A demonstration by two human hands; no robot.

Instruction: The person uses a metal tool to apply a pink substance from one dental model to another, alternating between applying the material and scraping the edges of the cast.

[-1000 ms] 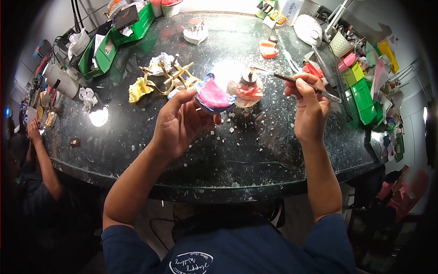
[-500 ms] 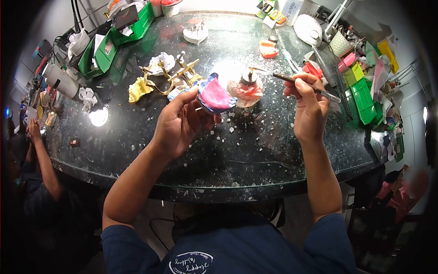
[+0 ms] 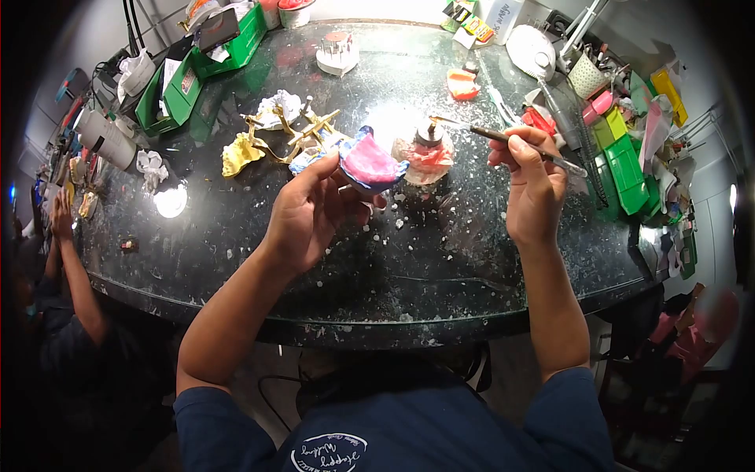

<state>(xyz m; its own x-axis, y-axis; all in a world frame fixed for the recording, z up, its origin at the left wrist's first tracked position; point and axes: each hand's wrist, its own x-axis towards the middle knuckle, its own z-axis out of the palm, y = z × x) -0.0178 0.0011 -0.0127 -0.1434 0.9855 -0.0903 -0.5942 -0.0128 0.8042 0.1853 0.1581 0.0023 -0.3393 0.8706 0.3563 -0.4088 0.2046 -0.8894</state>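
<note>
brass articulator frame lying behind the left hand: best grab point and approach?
Probably the upper crossbar of the brass articulator frame, from above. It lies flat on the dark table, its bars raised clear of the surface. Come from the far side: the left hand and its pink-and-blue dental model crowd the near right.

The left hand (image 3: 311,216) holds a blue-rimmed dental cast topped with pink wax (image 3: 368,167) above the dark speckled worktable (image 3: 409,259). The right hand (image 3: 535,189) grips a slender metal instrument (image 3: 503,137) whose tip reaches just beside a small burner (image 3: 429,134). A brass articulator frame (image 3: 303,130) lies behind the cast, green bins (image 3: 625,169) crowd the right edge, and another person's arm (image 3: 71,267) shows at far left.
</note>
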